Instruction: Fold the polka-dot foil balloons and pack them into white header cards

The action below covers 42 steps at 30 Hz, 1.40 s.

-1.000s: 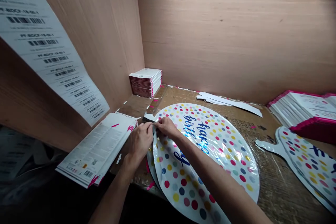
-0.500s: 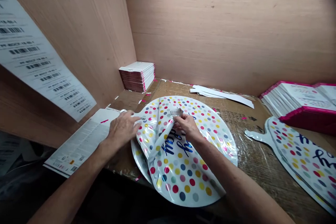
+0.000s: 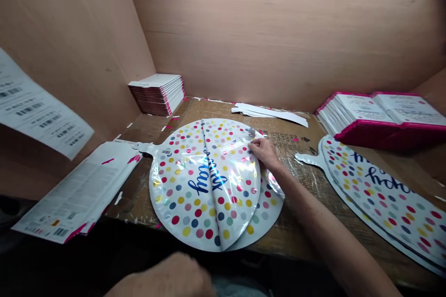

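A flat, round foil balloon (image 3: 181, 199) with colourful dots and blue lettering lies in front of me, creased down its middle. Its narrow neck (image 3: 144, 147) points left, and a second dotted layer shows beneath its right edge. My right hand (image 3: 264, 151) pinches the balloon's upper right edge between thumb and fingers. A small shiny tab (image 3: 251, 132) sits just above those fingertips. Low at the bottom edge, my left hand (image 3: 170, 278) is blurred and away from the balloon; its fingers cannot be made out.
White printed cards (image 3: 80, 185) lie at the left under a hanging barcode sheet (image 3: 42, 111). Folded cards stand in a stack (image 3: 156, 95) in the back corner. White strips (image 3: 268, 115), pink-edged packs (image 3: 386, 116) and more dotted balloons (image 3: 383, 199) are farther right.
The balloon's folded-over flap now lies spread to the right, drawn by my right hand. My left hand has left the neck and dropped to the bottom edge. The whole view has shifted.
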Available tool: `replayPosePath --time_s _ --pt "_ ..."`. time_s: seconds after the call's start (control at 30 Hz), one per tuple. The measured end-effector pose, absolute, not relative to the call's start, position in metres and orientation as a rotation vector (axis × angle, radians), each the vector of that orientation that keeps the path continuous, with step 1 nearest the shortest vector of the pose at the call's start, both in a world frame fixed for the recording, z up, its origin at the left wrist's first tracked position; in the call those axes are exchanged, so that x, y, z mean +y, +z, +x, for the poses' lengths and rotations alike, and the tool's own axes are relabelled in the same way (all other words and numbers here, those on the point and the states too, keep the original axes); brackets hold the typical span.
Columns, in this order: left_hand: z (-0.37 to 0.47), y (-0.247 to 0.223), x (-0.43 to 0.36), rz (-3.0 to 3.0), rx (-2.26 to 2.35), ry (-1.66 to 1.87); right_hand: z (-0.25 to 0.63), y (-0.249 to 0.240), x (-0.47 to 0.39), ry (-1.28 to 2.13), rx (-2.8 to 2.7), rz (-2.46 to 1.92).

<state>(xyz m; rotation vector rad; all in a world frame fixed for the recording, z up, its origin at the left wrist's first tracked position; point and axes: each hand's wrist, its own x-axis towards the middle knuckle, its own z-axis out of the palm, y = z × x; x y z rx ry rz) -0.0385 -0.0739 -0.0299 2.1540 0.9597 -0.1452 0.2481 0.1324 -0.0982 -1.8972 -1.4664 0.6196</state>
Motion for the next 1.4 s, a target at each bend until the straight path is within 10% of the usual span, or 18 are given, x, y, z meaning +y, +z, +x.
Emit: replayPosePath --time_s 0.23,0.6,0.9,1.4 --pt "0.011 -0.048 -0.028 1.94 1.924 -0.088 0.248 -0.094 0.09 -0.009 -1.986 -1.491" --pt "0.026 -0.047 -0.016 1.218 1.395 0.527 0.172 -0.088 -0.064 0.103 -2.312 -0.506" --pt "-0.004 -0.015 0.001 1.495 1.472 0.249 0.245 -0.123 -0.035 0.117 -2.014 -1.434" --pt "0.075 -0.089 0.072 2.622 1.242 0.388 0.325 -0.106 0.005 -0.218 -2.334 -1.299"
